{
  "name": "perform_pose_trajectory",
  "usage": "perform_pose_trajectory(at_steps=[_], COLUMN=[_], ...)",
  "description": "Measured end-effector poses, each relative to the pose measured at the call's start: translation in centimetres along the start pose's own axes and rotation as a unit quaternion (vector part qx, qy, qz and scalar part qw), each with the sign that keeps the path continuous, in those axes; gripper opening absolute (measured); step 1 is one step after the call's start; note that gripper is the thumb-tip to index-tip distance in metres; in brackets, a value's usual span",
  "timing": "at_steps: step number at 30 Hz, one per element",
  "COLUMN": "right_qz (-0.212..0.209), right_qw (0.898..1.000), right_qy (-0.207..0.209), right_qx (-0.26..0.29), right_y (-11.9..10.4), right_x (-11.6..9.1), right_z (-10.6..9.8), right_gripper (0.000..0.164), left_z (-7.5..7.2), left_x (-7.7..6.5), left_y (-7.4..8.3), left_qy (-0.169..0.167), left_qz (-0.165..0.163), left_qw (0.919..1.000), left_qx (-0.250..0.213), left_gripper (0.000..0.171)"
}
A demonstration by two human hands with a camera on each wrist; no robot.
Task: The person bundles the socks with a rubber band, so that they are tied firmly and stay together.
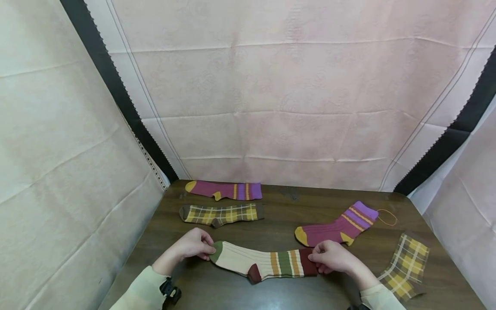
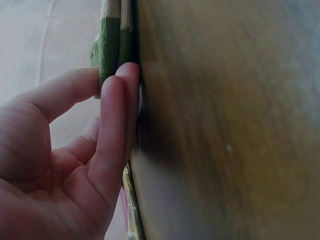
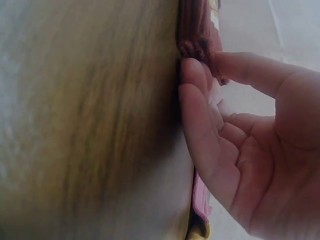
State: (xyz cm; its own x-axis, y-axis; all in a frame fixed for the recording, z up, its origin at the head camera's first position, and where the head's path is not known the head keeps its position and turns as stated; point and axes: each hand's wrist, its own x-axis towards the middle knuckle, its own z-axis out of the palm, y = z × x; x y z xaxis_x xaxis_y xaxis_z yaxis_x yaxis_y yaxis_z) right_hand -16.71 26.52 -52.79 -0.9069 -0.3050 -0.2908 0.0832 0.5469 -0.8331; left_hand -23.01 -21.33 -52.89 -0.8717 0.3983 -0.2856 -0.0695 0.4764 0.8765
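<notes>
A cream sock [image 1: 242, 257] with a green toe, a maroon heel and cuff, and orange and green stripes lies sideways across the front of the table. At its left end, my left hand [image 1: 195, 244] pinches the toe between thumb and fingers. The left wrist view shows the green toe [image 2: 110, 45] as two layers, at the fingertips. My right hand [image 1: 334, 257] pinches the cuff at the other end. In the right wrist view, the maroon cuff [image 3: 194, 25] sits between thumb and fingertips, close to the tabletop.
Behind lie a plum sock [image 1: 218, 189] with yellow toe and, nearer, a yellow plaid sock [image 1: 221, 214]. To the right are another plum sock [image 1: 329, 230] with a thin loop [image 1: 389, 218] at its cuff and another plaid sock [image 1: 410, 258]. Pale fabric walls [image 1: 271, 137] surround the wooden table [image 1: 279, 215].
</notes>
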Motion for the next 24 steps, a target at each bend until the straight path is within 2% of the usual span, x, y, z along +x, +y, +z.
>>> perform_pose_trajectory(at_steps=[16,24], right_qz=[-0.026,0.007], right_qw=[0.997,0.994], right_qy=[0.053,0.081], right_qx=[-0.059,-0.078], right_y=[-0.4,-0.9], right_x=[0.6,1.2], right_z=[0.1,0.1], right_gripper=[0.023,0.02], left_z=[0.0,0.0], left_x=[0.6,0.8], left_y=[0.0,0.3], left_qy=[0.021,0.028], left_qz=[-0.005,-0.001], left_qw=[0.9998,0.9995], left_qx=[0.003,0.012], left_gripper=[0.012,0.012])
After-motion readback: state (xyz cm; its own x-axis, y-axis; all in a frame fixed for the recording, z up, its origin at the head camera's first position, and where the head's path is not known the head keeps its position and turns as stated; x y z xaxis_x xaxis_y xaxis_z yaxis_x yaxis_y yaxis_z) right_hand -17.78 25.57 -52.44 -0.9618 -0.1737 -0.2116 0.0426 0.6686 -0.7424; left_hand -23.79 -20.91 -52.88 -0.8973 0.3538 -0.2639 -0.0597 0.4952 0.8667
